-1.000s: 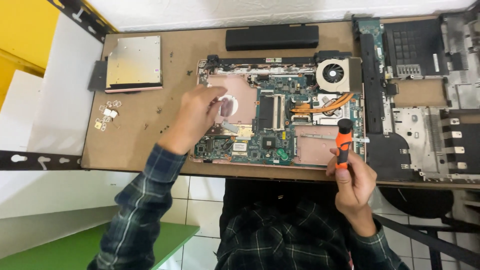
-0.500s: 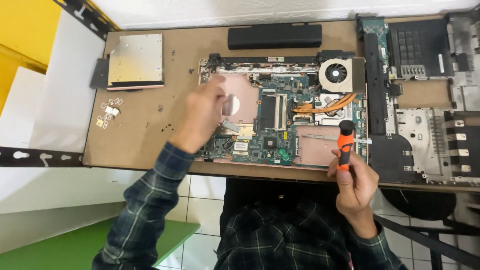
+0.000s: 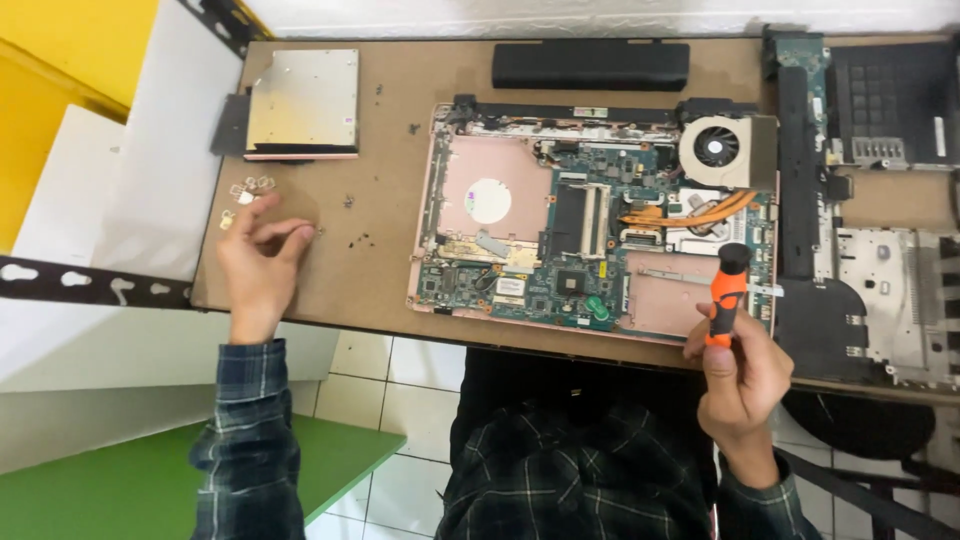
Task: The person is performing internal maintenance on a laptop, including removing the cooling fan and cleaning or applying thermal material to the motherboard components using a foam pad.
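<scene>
Screwdriver (image 3: 727, 292): orange and black, long axis near upright in the view, black cap end pointing away from the person, over the near right corner of the open laptop base (image 3: 595, 235).
Right hand (image 3: 738, 375): grip wrapped around the screwdriver's handle.
Left hand (image 3: 258, 262): fingertips pressed together above the brown tabletop (image 3: 400, 80), beside small loose screws (image 3: 250, 190).

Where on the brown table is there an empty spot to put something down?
The biggest bare patch of the brown board lies between the silver drive and the open laptop, up to the black battery. A few tiny screws dot its lower part. It is crowded near the left hand, beside small metal bits, and on the right, where black laptop covers fill the table.
</scene>
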